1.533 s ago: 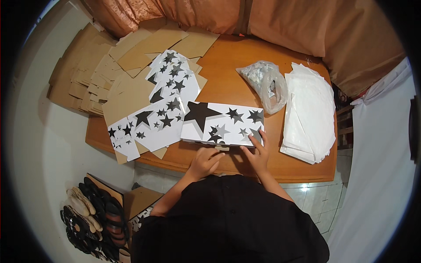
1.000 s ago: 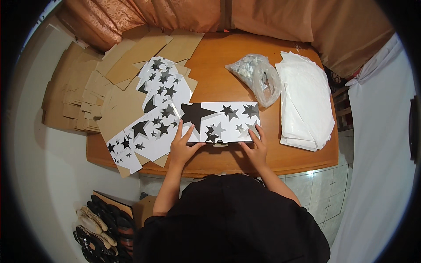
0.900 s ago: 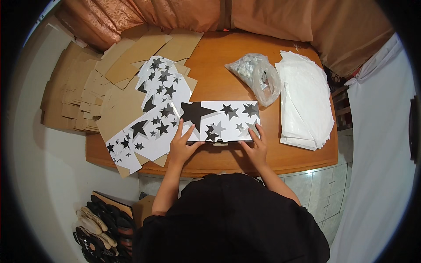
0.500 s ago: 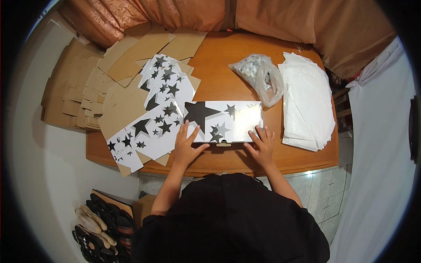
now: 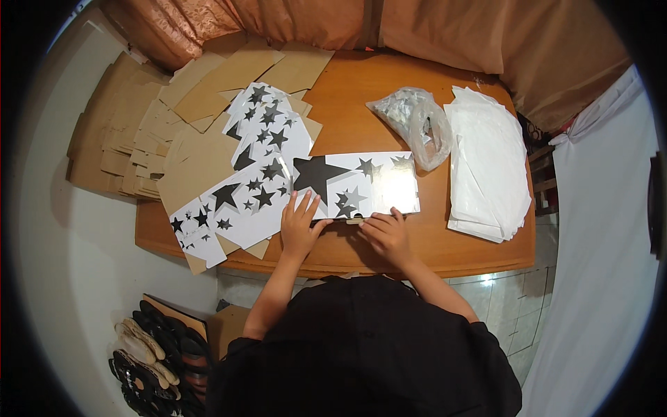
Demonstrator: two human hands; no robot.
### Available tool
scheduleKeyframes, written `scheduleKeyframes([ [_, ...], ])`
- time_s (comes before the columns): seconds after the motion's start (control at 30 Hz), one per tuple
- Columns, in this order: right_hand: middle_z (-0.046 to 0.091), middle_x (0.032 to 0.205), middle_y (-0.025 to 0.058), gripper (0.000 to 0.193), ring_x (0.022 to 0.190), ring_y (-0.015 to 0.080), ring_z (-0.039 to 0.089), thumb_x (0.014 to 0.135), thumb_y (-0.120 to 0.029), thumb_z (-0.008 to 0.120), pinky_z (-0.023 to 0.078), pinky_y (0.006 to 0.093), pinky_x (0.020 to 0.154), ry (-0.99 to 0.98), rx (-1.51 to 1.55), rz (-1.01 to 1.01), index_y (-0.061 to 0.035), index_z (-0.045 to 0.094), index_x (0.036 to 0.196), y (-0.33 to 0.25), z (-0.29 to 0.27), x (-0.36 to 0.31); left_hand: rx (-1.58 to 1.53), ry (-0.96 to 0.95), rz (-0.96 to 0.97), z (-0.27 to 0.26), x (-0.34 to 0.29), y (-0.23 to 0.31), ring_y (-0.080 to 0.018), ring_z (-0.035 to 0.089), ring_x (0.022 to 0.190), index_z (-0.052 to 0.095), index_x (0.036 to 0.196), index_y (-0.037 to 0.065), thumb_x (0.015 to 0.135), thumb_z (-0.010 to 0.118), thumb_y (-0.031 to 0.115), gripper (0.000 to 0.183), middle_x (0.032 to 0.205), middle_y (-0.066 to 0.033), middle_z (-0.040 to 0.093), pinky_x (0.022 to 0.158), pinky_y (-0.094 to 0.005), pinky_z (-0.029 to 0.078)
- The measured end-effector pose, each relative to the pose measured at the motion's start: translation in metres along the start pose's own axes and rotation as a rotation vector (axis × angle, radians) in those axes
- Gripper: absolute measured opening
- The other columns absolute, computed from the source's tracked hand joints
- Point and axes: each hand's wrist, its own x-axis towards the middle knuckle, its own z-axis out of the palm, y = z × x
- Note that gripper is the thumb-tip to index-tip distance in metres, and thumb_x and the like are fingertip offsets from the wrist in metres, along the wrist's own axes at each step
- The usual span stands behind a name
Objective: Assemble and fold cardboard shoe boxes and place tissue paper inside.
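A long white cardboard box (image 5: 379, 182) with black and grey stars lies closed on the table before me. On its left front corner rests my left hand (image 5: 299, 228), fingers spread over the lid and thumb along the front edge. My right hand (image 5: 386, 240) is at the middle of the front edge, fingers drawn together and bent over a small brown tab (image 5: 355, 220) there. The fingertips partly cover this tab. Just left of the box, star-printed card sheets (image 5: 240, 201) lie flat in an overlapping pile.
Brown cardboard pieces (image 5: 201, 163) are stacked at the table's left. Behind the box to the right sits a clear plastic bag (image 5: 410, 118) with small contents. White paper sheets (image 5: 486, 167) form a pile at the right. Shoes (image 5: 153, 354) stand at lower left, off the wooden table (image 5: 340, 104).
My right hand has moved left from the box's right front corner to the tab, its fingers closing together. My left hand stays on the left corner. The box's front edge appears slightly farther away.
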Motion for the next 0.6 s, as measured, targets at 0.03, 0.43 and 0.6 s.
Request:
scheduleKeyframes([
  [0.03, 0.063, 0.098, 0.0001, 0.024, 0.096, 0.0196, 0.058, 0.071, -0.011, 0.070, 0.036, 0.0486, 0.092, 0.030, -0.004, -0.022, -0.0136, 0.065, 0.095, -0.003, 0.006, 0.000, 0.002, 0.004, -0.003, 0.000, 0.001, 0.001, -0.0370, 0.042, 0.122, 0.059, 0.119, 0.013, 0.071, 0.071, 0.044, 0.059, 0.128, -0.0095, 0.053, 0.092, -0.0476, 0.037],
  [0.43, 0.058, 0.087, -0.0021, 0.029, 0.082, 0.0145, 0.056, 0.070, -0.014, 0.068, 0.040, 0.0386, 0.079, 0.124, -0.093, -0.130, -0.0157, 0.065, 0.099, 0.004, 0.015, 0.009, -0.062, -0.008, -0.043, 0.001, -0.002, -0.001, -0.0359, 0.037, 0.127, 0.058, 0.122, 0.013, 0.068, 0.075, 0.039, 0.062, 0.130, -0.0095, 0.051, 0.096, -0.0450, 0.036],
  [0.6, 0.059, 0.090, -0.0010, 0.033, 0.082, 0.0149, 0.055, 0.068, -0.013, 0.068, 0.040, 0.0367, 0.075, 0.134, -0.128, -0.201, -0.0146, 0.065, 0.100, 0.010, 0.013, 0.016, -0.080, 0.007, -0.040, 0.001, -0.002, -0.001, -0.0360, 0.038, 0.126, 0.059, 0.120, 0.013, 0.067, 0.075, 0.039, 0.061, 0.129, -0.0095, 0.052, 0.095, -0.0448, 0.036],
])
